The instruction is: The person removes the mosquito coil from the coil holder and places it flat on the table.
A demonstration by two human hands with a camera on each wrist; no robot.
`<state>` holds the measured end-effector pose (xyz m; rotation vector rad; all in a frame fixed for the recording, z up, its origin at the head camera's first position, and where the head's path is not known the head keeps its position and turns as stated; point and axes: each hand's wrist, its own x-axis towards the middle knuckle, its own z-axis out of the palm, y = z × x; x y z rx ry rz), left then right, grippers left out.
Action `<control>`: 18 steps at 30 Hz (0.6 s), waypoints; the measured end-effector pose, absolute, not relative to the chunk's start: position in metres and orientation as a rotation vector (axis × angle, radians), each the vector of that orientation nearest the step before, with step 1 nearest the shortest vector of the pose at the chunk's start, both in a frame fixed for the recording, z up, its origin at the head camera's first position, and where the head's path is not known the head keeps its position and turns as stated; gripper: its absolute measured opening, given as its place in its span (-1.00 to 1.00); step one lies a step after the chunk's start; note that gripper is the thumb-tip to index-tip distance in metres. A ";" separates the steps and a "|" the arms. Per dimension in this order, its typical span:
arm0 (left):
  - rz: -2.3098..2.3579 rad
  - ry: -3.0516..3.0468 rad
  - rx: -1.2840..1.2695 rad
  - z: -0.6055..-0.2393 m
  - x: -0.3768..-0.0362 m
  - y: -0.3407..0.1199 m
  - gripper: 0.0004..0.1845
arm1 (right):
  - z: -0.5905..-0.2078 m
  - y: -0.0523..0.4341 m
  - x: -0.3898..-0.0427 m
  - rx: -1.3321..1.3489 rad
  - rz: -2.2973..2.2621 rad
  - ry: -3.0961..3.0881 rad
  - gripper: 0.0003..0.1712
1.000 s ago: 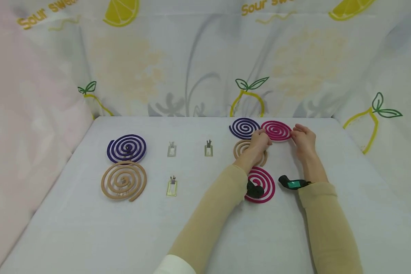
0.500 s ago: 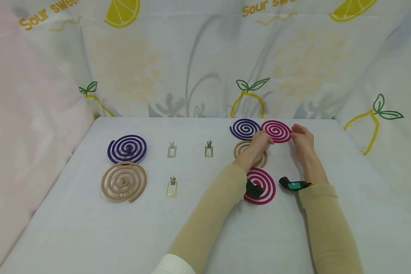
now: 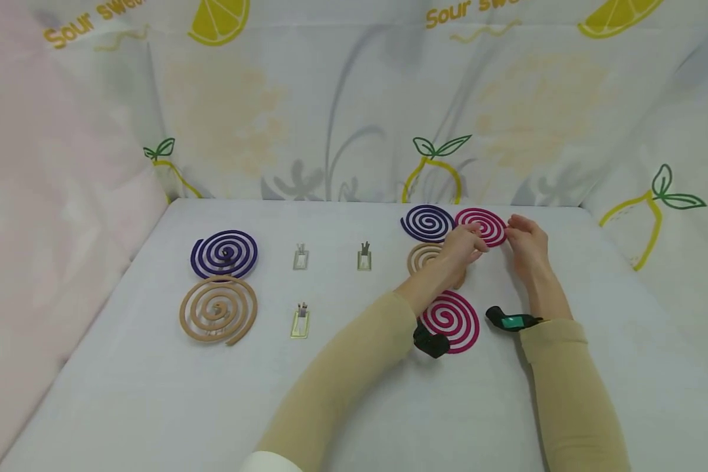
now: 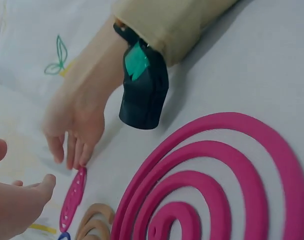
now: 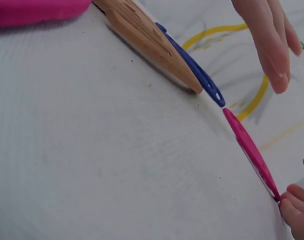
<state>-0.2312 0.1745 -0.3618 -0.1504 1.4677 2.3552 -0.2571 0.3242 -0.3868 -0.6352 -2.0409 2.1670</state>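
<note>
A far pink spiral coil lies flat on the white table, between my two hands. My right hand touches its right edge with straight fingertips. In the right wrist view, a right fingertip meets the pink coil at its rim. My left hand hovers over the coil's near-left edge with relaxed fingers and holds nothing. It partly covers a tan coil. A purple coil lies next to the pink one.
A second pink coil lies under my forearms. At the left are a larger purple coil and a tan coil. Three small metal stands stand mid-table. Printed cloth walls enclose the table.
My left hand has moved right, from the tan coil toward the far pink coil. My right hand stays at the coil's right edge, and the coil has not visibly moved.
</note>
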 end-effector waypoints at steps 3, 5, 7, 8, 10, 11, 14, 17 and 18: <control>2.337 1.483 -0.109 -0.356 -0.222 0.161 -0.35 | -0.384 0.324 -0.257 -0.636 2.165 -2.049 -0.36; 2.305 1.535 -0.059 -0.352 -0.217 0.147 -0.35 | -0.382 0.322 -0.257 -0.642 2.154 -2.057 -0.36; 2.247 1.640 0.013 -0.349 -0.212 0.132 -0.35 | -0.380 0.320 -0.258 -0.642 2.131 -2.068 -0.36; 2.215 1.688 0.048 -0.348 -0.209 0.123 -0.34 | -0.378 0.319 -0.258 -0.645 2.121 -2.066 -0.36; 2.147 1.780 0.116 -0.346 -0.205 0.107 -0.34 | -0.374 0.315 -0.258 -0.651 2.090 -2.074 -0.37; 2.118 1.817 0.152 -0.346 -0.203 0.100 -0.34 | -0.372 0.313 -0.257 -0.653 2.073 -2.086 -0.37; 2.086 1.842 0.230 -0.348 -0.201 0.080 -0.34 | -0.363 0.308 -0.254 -0.647 2.062 -2.095 -0.38; 2.085 1.862 0.261 -0.350 -0.201 0.065 -0.36 | -0.357 0.303 -0.251 -0.623 2.089 -2.084 -0.39; 2.087 1.865 0.265 -0.351 -0.201 0.061 -0.36 | -0.356 0.302 -0.250 -0.613 2.099 -2.076 -0.39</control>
